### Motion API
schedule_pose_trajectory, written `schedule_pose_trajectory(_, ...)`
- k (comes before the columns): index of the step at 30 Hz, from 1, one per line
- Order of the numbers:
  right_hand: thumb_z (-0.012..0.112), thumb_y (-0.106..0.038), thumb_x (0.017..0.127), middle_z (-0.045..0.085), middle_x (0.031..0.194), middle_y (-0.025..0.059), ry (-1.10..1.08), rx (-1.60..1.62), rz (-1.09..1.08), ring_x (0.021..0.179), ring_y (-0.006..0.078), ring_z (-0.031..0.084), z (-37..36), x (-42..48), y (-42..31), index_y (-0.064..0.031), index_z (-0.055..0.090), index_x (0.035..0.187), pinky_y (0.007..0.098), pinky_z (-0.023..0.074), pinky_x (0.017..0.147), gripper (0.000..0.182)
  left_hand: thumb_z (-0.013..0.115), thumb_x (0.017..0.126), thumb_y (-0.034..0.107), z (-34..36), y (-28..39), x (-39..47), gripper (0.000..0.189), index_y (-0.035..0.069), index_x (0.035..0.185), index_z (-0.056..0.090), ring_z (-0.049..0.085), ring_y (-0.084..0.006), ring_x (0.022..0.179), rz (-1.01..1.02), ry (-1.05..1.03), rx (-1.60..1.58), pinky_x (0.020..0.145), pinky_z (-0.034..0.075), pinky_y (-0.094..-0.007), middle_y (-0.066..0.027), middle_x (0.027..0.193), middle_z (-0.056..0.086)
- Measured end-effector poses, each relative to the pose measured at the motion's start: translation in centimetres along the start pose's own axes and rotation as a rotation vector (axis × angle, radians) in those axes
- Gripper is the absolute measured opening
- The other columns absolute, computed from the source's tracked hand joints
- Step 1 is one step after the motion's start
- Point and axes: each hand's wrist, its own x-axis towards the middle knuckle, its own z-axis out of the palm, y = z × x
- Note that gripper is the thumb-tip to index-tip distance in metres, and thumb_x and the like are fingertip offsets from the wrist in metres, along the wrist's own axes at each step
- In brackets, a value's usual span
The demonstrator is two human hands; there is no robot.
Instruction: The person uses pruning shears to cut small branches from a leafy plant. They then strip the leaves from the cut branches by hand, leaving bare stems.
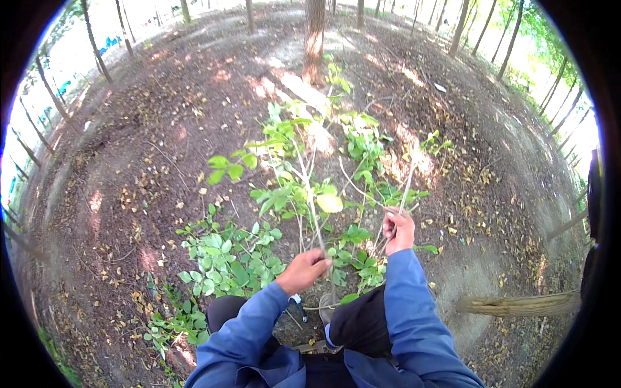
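My left hand (304, 271) is closed around the lower stem of a forked, leafy branch (311, 194), which points away from me over the ground. To its right, my right hand (399, 232) grips thin bare twigs (408, 186) that fork upward and to the left. Green leafy shoots (364, 140) spread behind and between both hands. One yellow leaf (330, 203) shows beside the branch. A leafy clump (223, 257) lies left of my left hand. Below that hand, a small tool or object with a white and dark end (298, 306) is partly hidden near my knee.
A tree trunk (314, 43) stands straight ahead. Another trunk (524, 304) is at the right. Dry leaves (145, 179) and thin sticks litter the soil. My shoe (327, 308) is between my legs, and more greenery (182, 317) lies at lower left.
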Motion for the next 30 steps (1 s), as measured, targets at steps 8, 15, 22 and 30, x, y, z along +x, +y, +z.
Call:
schedule_pose_trajectory(8,0.055,-0.005,0.075,0.052,0.063,0.0028,-0.025,0.12,0.224,0.045,0.0085,0.046,-1.0,-10.3,7.1,0.0002,0.056,0.091,0.019,0.0292,0.034,0.018,0.056,0.087,0.018,1.4,-8.8,-9.0,0.016,0.003,0.081,0.055,0.046,-0.0064,0.064,0.026,-0.025,0.002,0.059,0.039,-0.0243,0.0013,0.068,0.05)
schedule_pose_trajectory(15,0.058,-0.008,0.076,0.059,0.07,0.0058,-0.126,0.022,0.332,0.05,0.0104,0.053,2.0,-14.2,8.5,0.0005,0.051,0.113,0.0214,0.034,0.038,0.039,0.054,0.088,0.015,3.7,-3.3,-10.6,0.013,0.003,0.091,0.058,0.05,-0.0074,0.067,0.094,-0.072,-0.142,0.063,0.043,-0.0244,0.0004,0.073,0.055)
schedule_pose_trajectory(22,0.054,-0.005,0.077,0.061,0.072,0.0062,-0.044,0.161,0.229,0.047,0.0088,0.052,2.6,-13.7,5.2,-0.0001,0.051,0.115,0.0201,0.0344,0.036,0.038,0.052,0.09,0.014,2.4,-4.1,-11.8,0.014,0.003,0.096,0.057,0.049,-0.007,0.071,0.084,-0.076,-0.325,0.067,0.043,-0.0239,0.0017,0.079,0.054)
schedule_pose_trajectory(30,0.061,-0.01,0.072,0.063,0.084,0.0092,-0.321,-0.163,0.364,0.056,0.0125,0.059,5.7,-16.1,6.1,0.0004,0.054,0.111,0.0202,0.0404,0.042,0.041,0.051,0.09,0.014,1.8,-4.2,-11.9,0.013,0.003,0.095,0.056,0.05,-0.0077,0.073,0.105,-0.138,-0.316,0.069,0.044,-0.0248,0.0015,0.08,0.053)
